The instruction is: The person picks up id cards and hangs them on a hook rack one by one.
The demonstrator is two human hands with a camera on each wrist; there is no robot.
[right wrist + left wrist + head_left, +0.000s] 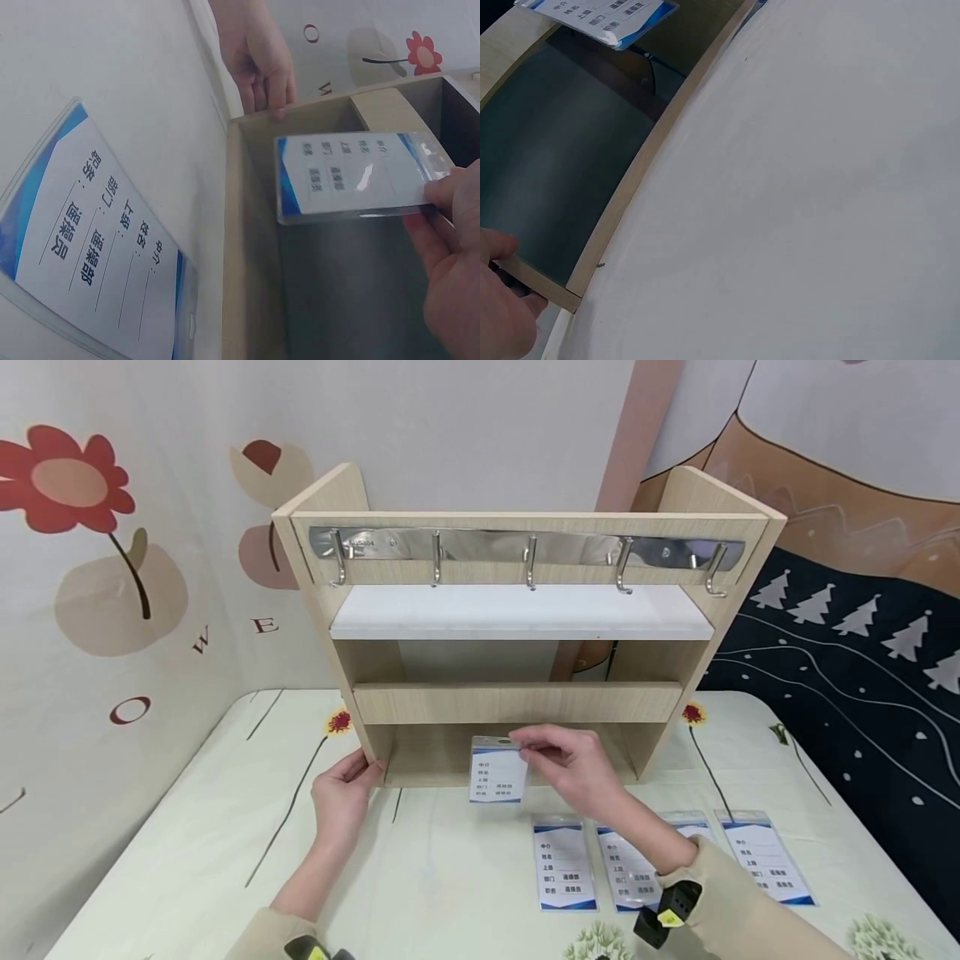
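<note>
Between thumb and fingers my right hand (573,768) pinches a badge card (498,773) in a clear plastic sleeve, by its upper right edge. White with blue corners and printed lines, the card hangs in front of the rack's lowest opening; the right wrist view shows the same badge card (352,174) close up. My left hand (343,797) grips the lower left side edge of the wooden rack (517,703). In the left wrist view, thumb and fingers of that left hand (506,300) pinch the wooden edge. A metal strip with several hooks (531,560) runs along the rack's top.
Several more badge cards (564,866) lie on the white flowered cloth (420,877) at the right front, one partly behind my right forearm. A white shelf (521,612) sits below the hooks. Printed curtains (480,435) stand behind the rack.
</note>
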